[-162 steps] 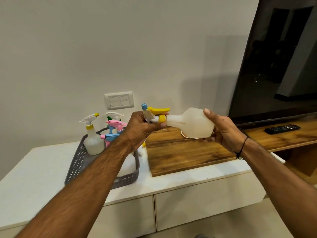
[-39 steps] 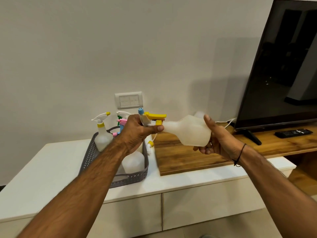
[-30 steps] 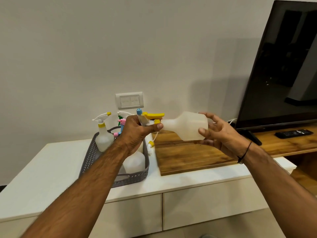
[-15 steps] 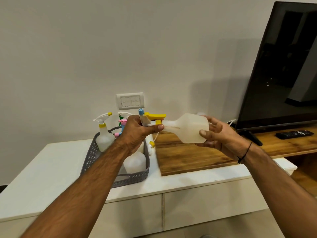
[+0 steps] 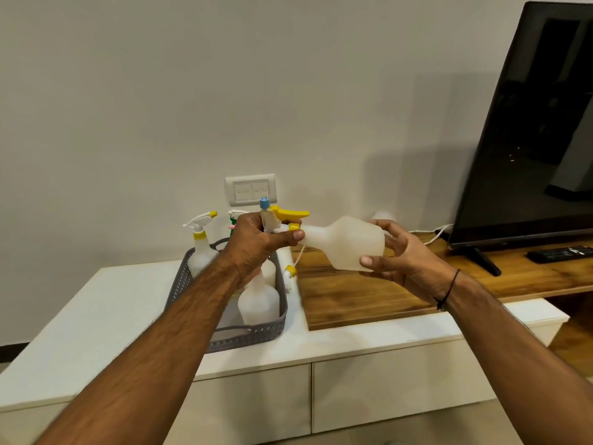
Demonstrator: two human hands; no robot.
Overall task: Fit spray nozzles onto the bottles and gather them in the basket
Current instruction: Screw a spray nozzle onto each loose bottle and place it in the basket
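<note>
Nearly there — your left hand [image 5: 256,244] clenches the yellow nozzle [image 5: 287,216], your right hand [image 5: 401,255] grasps the bottle [image 5: 345,242] horizontally — several bottles already in the basket [image 5: 179,284].

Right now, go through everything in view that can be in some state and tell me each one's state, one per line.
left hand: closed on the yellow spray nozzle.
right hand: gripping the bottle's base.
yellow spray nozzle: at the bottle's neck, how tightly seated unclear.
translucent bottle: held sideways in mid-air.
grey basket: holding several bottles.
yellow-collared bottle: upright in basket, nozzle fitted.
television: screen dark.
remote: lying flat on wooden shelf.
</note>
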